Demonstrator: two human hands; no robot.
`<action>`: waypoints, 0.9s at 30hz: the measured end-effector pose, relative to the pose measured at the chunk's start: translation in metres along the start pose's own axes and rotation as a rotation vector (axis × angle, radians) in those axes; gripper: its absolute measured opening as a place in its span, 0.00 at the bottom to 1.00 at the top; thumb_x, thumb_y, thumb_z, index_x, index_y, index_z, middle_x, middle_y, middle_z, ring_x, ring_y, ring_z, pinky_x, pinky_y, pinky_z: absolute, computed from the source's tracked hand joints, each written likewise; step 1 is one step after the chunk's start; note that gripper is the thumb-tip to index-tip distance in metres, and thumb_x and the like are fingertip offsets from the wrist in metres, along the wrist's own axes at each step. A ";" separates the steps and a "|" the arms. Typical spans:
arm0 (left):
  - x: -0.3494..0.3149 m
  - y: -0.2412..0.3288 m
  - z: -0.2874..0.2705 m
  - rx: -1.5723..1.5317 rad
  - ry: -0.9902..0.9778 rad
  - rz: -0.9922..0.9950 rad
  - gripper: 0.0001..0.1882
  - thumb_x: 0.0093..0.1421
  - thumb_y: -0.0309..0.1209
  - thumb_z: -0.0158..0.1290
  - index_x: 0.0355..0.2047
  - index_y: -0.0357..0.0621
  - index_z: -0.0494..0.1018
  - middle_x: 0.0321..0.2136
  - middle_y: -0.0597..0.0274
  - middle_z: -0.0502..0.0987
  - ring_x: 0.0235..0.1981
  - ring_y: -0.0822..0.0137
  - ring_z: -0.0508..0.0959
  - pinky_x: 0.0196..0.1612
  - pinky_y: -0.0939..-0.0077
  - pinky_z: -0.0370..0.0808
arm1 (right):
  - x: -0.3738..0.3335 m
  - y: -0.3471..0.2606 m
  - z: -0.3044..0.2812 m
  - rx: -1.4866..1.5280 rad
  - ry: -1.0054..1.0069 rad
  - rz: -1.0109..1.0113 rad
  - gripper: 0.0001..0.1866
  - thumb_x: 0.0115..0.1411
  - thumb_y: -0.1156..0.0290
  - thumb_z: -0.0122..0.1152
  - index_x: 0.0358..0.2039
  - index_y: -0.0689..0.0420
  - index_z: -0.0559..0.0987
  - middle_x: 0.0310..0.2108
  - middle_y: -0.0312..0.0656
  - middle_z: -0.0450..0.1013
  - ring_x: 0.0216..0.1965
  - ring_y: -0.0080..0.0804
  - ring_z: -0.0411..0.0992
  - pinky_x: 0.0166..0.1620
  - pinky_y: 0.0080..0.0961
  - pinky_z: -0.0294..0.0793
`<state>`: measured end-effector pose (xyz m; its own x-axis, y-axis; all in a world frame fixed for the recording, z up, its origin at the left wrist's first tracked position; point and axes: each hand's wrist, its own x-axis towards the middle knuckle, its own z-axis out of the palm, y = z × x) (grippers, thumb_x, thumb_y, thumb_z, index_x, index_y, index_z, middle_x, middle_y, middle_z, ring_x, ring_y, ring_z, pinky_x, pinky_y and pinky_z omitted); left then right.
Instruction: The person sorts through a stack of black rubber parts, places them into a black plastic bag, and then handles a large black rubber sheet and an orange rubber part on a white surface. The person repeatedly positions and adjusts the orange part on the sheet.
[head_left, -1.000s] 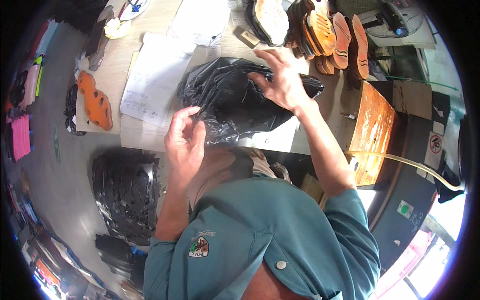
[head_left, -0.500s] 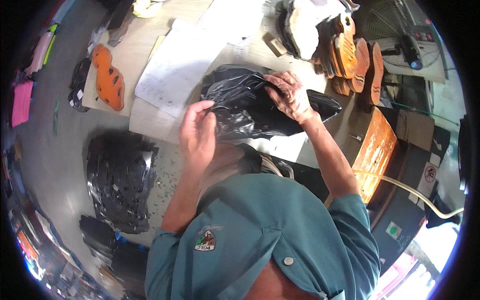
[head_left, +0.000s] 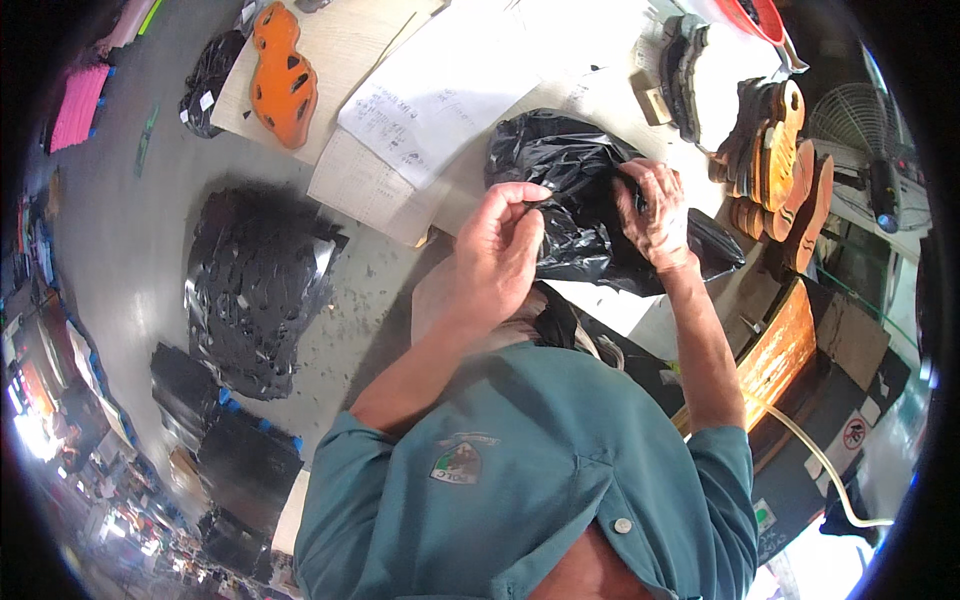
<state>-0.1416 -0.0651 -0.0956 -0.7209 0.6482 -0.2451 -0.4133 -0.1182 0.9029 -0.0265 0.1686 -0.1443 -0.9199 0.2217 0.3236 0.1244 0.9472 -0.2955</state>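
Note:
A crumpled, glossy black plastic bag [head_left: 565,150] lies on the table in front of me, its mouth partly spread. My left hand [head_left: 500,245] is closed, thumb and forefinger pinching the near left part of the bag. On the bag's right side my right hand [head_left: 655,215] has its fingers curled into the dark folds, gripping the plastic. Those fingertips are partly hidden, and the bag's contents cannot be made out. The pointed right end of the bag [head_left: 715,250] sticks out past my right wrist.
Handwritten papers [head_left: 420,115] lie left of the bag, beyond them an orange perforated template [head_left: 285,80]. Orange-brown sole-shaped pieces [head_left: 780,150] stand at the right, near a fan [head_left: 855,120]. A metal block [head_left: 650,97] sits behind the bag. Black sheeting [head_left: 260,290] covers some floor.
The whole view has shifted, so the table and bag appear farther right. My left hand has closed into a tighter pinch on the bag; my right hand stays on its right side.

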 end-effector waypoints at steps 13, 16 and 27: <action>-0.005 -0.004 0.004 0.104 -0.081 -0.106 0.15 0.67 0.18 0.53 0.53 0.38 0.72 0.43 0.64 0.79 0.43 0.79 0.76 0.47 0.81 0.75 | 0.008 -0.004 0.017 -0.002 -0.202 0.230 0.35 0.47 0.79 0.64 0.60 0.54 0.76 0.45 0.46 0.72 0.47 0.49 0.73 0.54 0.44 0.73; -0.001 -0.007 0.005 -0.003 0.043 -0.045 0.14 0.66 0.17 0.55 0.50 0.40 0.74 0.35 0.72 0.75 0.32 0.84 0.71 0.36 0.87 0.70 | 0.001 0.002 -0.002 0.183 -0.090 0.260 0.36 0.49 0.80 0.62 0.62 0.52 0.76 0.48 0.48 0.72 0.47 0.46 0.73 0.54 0.42 0.75; 0.004 -0.018 -0.006 -0.066 0.162 -0.116 0.10 0.70 0.24 0.51 0.50 0.41 0.76 0.40 0.72 0.74 0.37 0.83 0.69 0.43 0.87 0.68 | -0.018 0.010 -0.035 0.450 -0.129 0.135 0.21 0.47 0.83 0.73 0.39 0.56 0.73 0.44 0.43 0.78 0.50 0.47 0.77 0.56 0.42 0.75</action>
<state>-0.1398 -0.0649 -0.1146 -0.7445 0.5312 -0.4043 -0.5300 -0.1021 0.8418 0.0046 0.1817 -0.1217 -0.9486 0.2785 0.1503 0.0986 0.7113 -0.6959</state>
